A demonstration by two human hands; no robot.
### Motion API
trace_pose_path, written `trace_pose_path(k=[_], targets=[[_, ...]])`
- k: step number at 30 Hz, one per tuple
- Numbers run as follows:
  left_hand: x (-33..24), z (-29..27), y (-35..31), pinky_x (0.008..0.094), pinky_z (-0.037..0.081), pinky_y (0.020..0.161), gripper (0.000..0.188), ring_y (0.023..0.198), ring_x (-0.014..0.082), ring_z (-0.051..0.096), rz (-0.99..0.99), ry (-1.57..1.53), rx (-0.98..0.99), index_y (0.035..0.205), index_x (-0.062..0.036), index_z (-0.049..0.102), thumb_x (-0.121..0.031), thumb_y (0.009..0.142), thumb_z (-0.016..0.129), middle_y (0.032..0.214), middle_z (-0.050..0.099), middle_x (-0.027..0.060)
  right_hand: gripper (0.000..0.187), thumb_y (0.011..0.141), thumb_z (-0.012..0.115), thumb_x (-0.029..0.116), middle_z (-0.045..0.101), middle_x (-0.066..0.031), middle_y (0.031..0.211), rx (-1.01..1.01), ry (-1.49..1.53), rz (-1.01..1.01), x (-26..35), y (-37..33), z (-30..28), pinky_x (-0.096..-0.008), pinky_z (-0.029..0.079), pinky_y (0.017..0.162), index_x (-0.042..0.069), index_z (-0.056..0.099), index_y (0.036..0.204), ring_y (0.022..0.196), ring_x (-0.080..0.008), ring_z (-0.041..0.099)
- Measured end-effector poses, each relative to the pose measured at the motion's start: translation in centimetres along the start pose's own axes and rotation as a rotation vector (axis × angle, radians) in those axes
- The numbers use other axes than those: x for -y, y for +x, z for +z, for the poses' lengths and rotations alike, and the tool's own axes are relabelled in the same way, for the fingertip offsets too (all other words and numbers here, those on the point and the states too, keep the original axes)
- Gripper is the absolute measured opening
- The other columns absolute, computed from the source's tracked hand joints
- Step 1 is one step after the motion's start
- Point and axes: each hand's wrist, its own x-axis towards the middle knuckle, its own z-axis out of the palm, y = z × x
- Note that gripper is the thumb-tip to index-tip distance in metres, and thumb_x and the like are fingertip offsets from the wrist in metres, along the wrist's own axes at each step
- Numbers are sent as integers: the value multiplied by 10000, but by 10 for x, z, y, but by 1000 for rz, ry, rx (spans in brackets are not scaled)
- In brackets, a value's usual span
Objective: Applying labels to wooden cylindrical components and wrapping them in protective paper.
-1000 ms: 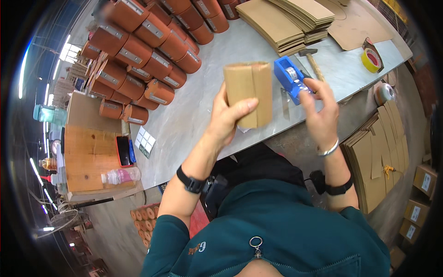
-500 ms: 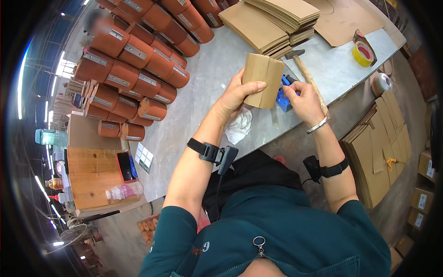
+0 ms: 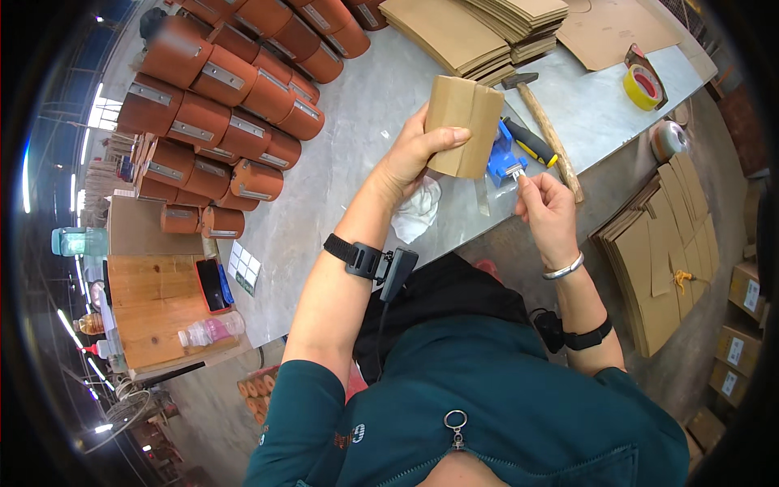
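Note:
My left hand point(image 3: 410, 158) grips a cylinder wrapped in brown cardboard point(image 3: 462, 122), thumb across its near side, holding it upright above the grey table. Just right of it lies a blue tape dispenser point(image 3: 501, 165), partly hidden behind the cardboard. My right hand point(image 3: 548, 207) is closed in a pinch at the dispenser's near end, on what looks like a strip of clear tape, mostly hidden by the fingertips. A black-and-yellow handled tool point(image 3: 531, 144) and a hammer point(image 3: 545, 122) with a wooden handle lie beyond the dispenser. A crumpled white cloth point(image 3: 418, 213) rests below my left hand.
Stacked orange-brown cylinders point(image 3: 215, 77) with metal strips fill the table's left side. Flat cardboard sheets point(image 3: 454, 40) are piled at the back; more cardboard point(image 3: 653, 252) stands on the right. A yellow tape roll point(image 3: 641, 88), a phone point(image 3: 213, 284) and a bottle point(image 3: 213, 329) lie around.
My right hand has moved toward me and slightly right, from beside the cardboard cylinder to the dispenser's near end. The black-and-yellow handle shows more now. My left hand keeps its hold.

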Motion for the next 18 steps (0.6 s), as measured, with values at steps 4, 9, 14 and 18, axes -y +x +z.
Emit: trace_pose_path(k=[4,9,14,18], targets=[[4,-2,2,365,549,895,721,1088,223,617,16,-20,22,1371,-17,429,-270,776,747,1214,581,136,247,972,631,184,568,41,598,-19,19,-40,-12,5,3,-208,343,458,32,610,778,506,-11,468],[1,1,0,368,541,915,717,1099,225,615,6,-46,8,1375,-17,428,-251,781,756,1222,583,134,210,946,634,111,523,29,573,-36,-650,-308,-22,3,-3,-249,341,475,-5,599,775,522,-40,445],[7,-2,-16,369,520,951,712,1108,218,613,72,-49,-16,1370,-17,437,-227,777,772,1225,591,132,182,935,632,78,500,4,590,100,-384,-364,33,-13,0,-257,345,486,-11,582,785,531,-56,423],[4,0,-43,352,508,956,754,1111,206,609,152,121,-71,1360,-11,447,-203,725,806,1218,604,121,159,932,632,61,497,-10,615,337,-287,-552,89,-13,20,-249,338,480,-10,578,801,528,-58,427]])
